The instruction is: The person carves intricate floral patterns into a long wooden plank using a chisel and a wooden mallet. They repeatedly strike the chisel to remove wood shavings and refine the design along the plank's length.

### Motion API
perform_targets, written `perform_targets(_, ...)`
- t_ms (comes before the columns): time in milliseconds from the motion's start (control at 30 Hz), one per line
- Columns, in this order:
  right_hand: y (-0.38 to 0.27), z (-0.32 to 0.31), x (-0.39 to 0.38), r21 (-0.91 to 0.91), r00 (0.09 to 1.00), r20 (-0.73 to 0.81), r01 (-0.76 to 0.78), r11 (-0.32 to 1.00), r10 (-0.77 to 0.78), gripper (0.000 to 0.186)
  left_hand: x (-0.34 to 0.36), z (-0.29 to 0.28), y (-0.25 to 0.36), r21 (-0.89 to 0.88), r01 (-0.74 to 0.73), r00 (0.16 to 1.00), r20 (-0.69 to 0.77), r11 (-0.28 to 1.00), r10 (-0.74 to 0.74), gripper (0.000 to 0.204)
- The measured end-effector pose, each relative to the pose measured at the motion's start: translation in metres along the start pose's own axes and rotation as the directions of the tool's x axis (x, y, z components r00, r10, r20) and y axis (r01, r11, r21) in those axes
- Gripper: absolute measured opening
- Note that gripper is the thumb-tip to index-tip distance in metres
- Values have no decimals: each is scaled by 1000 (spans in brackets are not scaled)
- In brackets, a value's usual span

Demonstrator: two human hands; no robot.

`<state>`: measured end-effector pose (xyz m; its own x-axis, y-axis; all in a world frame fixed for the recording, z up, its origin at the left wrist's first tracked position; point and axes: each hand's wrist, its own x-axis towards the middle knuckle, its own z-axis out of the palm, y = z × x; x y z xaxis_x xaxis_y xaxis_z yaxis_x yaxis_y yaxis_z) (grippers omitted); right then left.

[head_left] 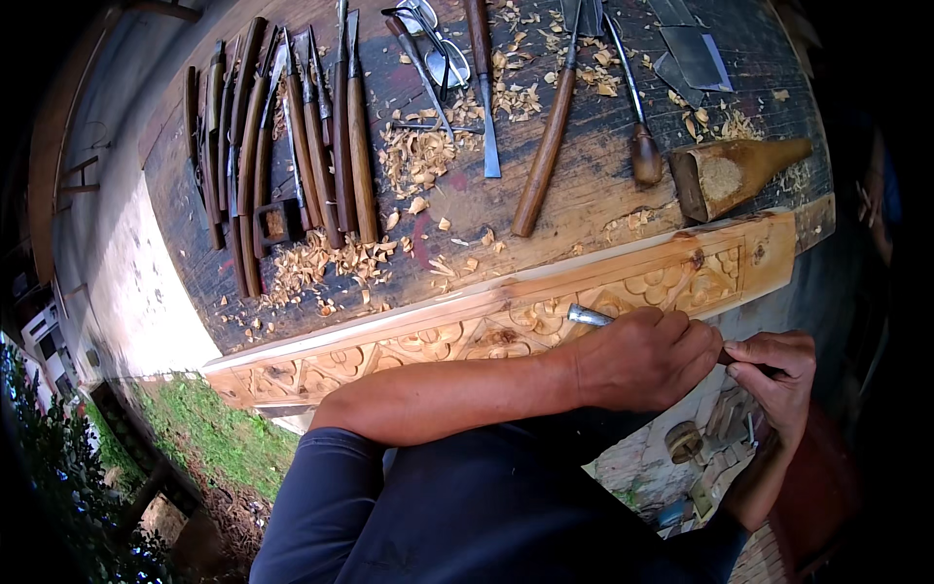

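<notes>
A long pale wooden board (pixel 409 352), carved with a floral relief, lies along the near edge of the workbench. My left hand (pixel 650 358) is closed around a carving gouge (pixel 590 315), whose bright metal end points left over the carved pattern. At the gouge's other end, my right hand (pixel 778 372) grips the dark handle between thumb and fingers. Both hands sit close together at the board's near side, toward its right part. Most of the gouge is hidden inside my fists, and I cannot tell whether its edge touches the wood.
Several chisels and gouges (pixel 292 146) lie in a row at the bench's far left. Wood shavings (pixel 418 161) are scattered across the dark workbench (pixel 457 219). A wooden mallet (pixel 725 178) rests behind the board's right end. Eyeglasses (pixel 449 66) and loose tools lie farther back.
</notes>
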<state>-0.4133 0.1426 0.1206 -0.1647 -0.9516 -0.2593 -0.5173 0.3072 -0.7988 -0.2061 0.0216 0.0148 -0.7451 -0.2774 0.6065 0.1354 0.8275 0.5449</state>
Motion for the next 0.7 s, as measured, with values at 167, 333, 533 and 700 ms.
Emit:
perform_targets(167,3,1,-4,-12,999,-31,-17,1000,17,29,1,1,-2,-26,-4,997,76,1000,6,36)
perform_targets(333,1,-1,-4,6,997,-32,-69,998,69,27,4,2,-4,-86,26,996,82,996,-19,32)
perform_targets(533,0,-7,6,47,986,25,-165,985,164,23,5,4,-5,-165,114,989,108,980,-97,26)
perform_targets(700,-4,-13,17,35,983,67,-174,984,171,22,5,5,-6,-176,151,987,74,973,-139,25)
